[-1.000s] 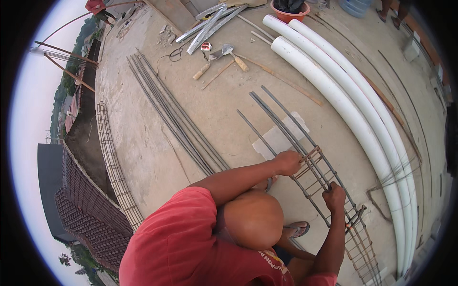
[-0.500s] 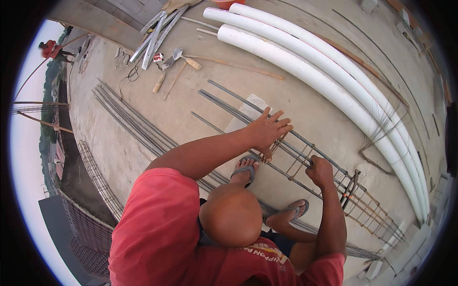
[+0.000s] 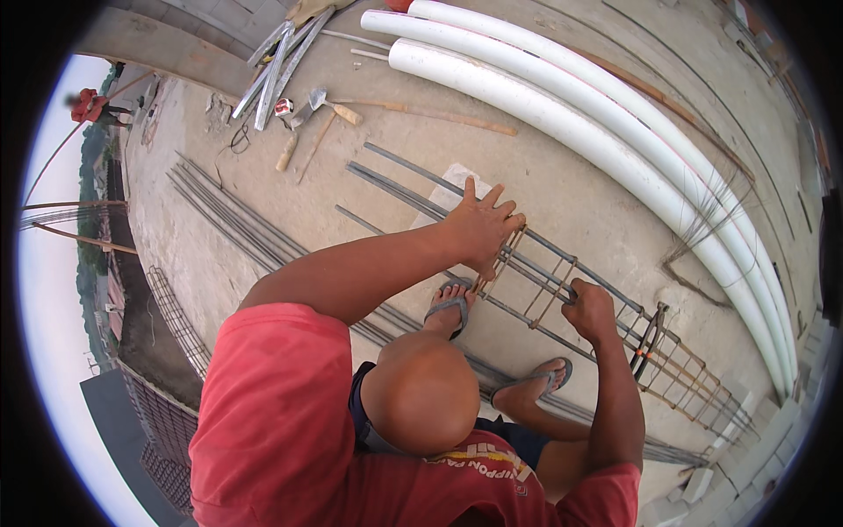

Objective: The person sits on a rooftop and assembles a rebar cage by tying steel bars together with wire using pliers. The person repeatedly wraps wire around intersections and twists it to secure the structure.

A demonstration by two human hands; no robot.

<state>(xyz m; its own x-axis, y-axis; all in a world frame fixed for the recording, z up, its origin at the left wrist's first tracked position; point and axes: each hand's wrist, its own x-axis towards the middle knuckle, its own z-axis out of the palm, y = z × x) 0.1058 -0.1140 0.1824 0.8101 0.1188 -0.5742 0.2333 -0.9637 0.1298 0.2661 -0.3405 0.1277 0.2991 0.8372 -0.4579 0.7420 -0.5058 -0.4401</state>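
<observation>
A long rebar cage [image 3: 549, 299] of steel bars and thin square stirrups lies slantwise before me. My left hand [image 3: 481, 230] rests over its nearer-left part with fingers spread, touching the bars beside a stirrup [image 3: 502, 263]; what lies under the palm is hidden. Closed around one of the cage's inner bars, my right hand [image 3: 590, 311] is farther along to the right. Past it, a pair of pincers [image 3: 650, 338] with orange marks stands at the cage. The loose bar ends [image 3: 386, 189] stick out beyond my left hand, over a pale block [image 3: 439, 195].
Large white pipes [image 3: 562, 114] curve along the far right. Loose rebars [image 3: 233, 220] run beside my feet. Trowels [image 3: 316, 98], metal profiles [image 3: 279, 75] and a wood strip [image 3: 439, 117] lie beyond. Tie wire [image 3: 711, 215] crosses the pipes. Another person [image 3: 88, 105] is at far left.
The view has turned slightly. My left hand has shifted a little against the bars, its fingers fanned more, and a stirrup beside it shows more clearly. My right hand keeps its hold.
</observation>
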